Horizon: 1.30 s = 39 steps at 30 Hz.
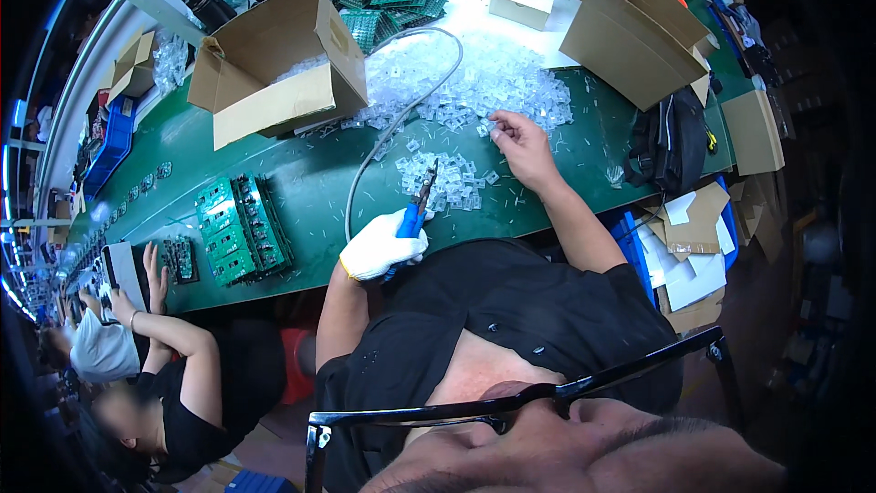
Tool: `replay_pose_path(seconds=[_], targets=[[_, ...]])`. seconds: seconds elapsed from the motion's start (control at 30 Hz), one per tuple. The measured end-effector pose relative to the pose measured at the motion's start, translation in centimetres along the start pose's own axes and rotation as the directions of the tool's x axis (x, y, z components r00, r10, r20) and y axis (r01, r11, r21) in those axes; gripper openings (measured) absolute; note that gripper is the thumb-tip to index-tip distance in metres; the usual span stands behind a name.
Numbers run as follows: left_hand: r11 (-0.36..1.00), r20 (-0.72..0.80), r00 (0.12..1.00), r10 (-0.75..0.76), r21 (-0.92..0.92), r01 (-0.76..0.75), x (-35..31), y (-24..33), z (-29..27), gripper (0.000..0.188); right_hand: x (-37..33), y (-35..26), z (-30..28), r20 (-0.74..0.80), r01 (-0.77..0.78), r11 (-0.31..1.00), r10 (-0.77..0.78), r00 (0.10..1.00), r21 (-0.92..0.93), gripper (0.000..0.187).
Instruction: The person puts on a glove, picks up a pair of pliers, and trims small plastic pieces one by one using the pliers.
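My left hand [381, 245], in a white glove, grips nippers [419, 204] with blue handles. The metal jaws point away from me, over a small heap of clear plastic pieces [452, 184]. Bare, my right hand [524, 148] is closed in a pinch on a small clear plastic piece [494, 125] at the near edge of a larger pile of similar pieces [493, 73]. A grey hose [388, 132] loops over that pile and runs down beside my gloved hand; I cannot tell whether it joins the nippers.
An open cardboard box [278, 110] stands left of the pile; another box [630, 32] tilts at the right. Stacked green circuit boards [237, 228] lie at left, near a co-worker's raised hand [155, 278]. A black bag [671, 141] rests by the right edge. Thin clear scraps dot the table.
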<state>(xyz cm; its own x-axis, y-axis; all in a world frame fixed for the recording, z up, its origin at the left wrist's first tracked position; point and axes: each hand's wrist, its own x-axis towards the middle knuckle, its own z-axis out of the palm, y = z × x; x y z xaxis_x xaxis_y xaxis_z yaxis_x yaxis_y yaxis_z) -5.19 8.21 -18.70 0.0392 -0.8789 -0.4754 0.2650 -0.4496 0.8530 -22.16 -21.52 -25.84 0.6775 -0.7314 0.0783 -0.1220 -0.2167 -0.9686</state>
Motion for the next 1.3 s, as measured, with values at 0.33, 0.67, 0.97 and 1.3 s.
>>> replay_pose_path(seconds=[0.33, 0.67, 0.97, 1.3], targets=[[0.993, 0.004, 1.0, -0.019, 0.12, 0.019, 0.5, 0.1, 0.1, 0.062, -2.1, -3.0, 1.5, 0.424, -0.469, 0.633, 0.235, 0.875, 0.617, 0.021], [0.999, 0.019, 1.0, 0.008, 0.053, -0.009, 0.0, -0.2, 0.0, 0.066, -3.3, -3.9, 4.3, 0.413, -0.444, 0.642, 0.211, 0.886, 0.625, 0.021], [0.995, 0.014, 1.0, 0.026, 0.092, -0.027, -0.1, 0.4, 0.3, 0.065, -4.2, -4.3, 4.8, 0.332, -0.344, 0.782, 0.186, 0.925, 0.519, 0.021], [0.963, -0.084, 0.996, -0.008, 0.267, 0.03, 0.3, 0.1, 0.5, 0.055, -4.1, -4.3, 2.9, 0.318, -0.345, 0.847, 0.224, 0.921, 0.404, 0.019]])
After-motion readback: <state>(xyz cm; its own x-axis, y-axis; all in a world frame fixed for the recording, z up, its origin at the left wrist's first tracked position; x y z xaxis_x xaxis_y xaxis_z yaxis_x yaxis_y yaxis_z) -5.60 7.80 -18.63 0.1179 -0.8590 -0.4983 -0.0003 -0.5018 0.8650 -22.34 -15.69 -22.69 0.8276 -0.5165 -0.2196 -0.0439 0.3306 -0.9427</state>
